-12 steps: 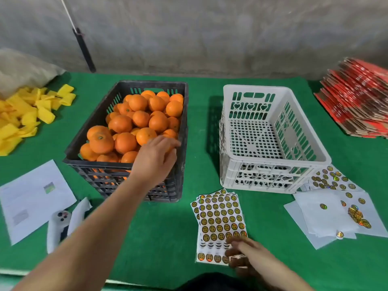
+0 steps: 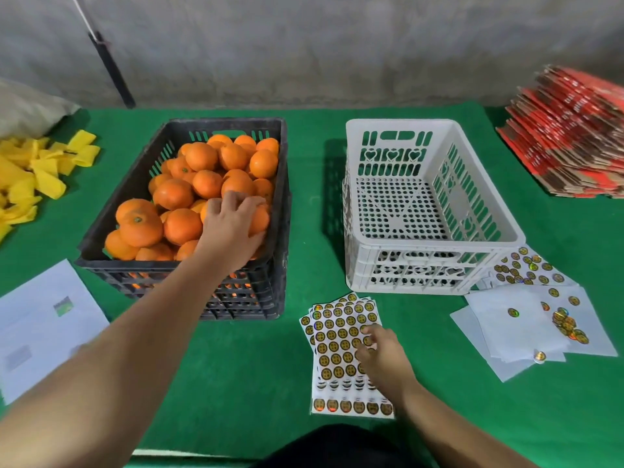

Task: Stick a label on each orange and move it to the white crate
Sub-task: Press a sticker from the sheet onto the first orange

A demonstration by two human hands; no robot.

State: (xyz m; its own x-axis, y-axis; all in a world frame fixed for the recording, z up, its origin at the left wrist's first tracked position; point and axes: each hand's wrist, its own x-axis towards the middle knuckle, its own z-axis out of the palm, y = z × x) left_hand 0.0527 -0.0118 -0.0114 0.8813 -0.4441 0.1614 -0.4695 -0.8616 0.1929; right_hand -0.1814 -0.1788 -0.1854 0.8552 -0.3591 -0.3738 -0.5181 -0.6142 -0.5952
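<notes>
Left hand [image 2: 233, 228] curled over an orange [image 2: 259, 220] at the near right of the black crate [image 2: 111, 217], ready to lift. Right hand [image 2: 381, 352] on the sticker sheets [image 2: 341, 339], fingertips pinching at one label (hold not clear). White crate [image 2: 435, 244] alongside, holding nothing yet.

oranges [image 2: 189, 204] heaped in black crate [image 2: 114, 211], white crate [image 2: 472, 184] w/ no fruit

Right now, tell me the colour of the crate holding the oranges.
Black, seen in the head view: the slotted plastic crate under the left hand.
</notes>
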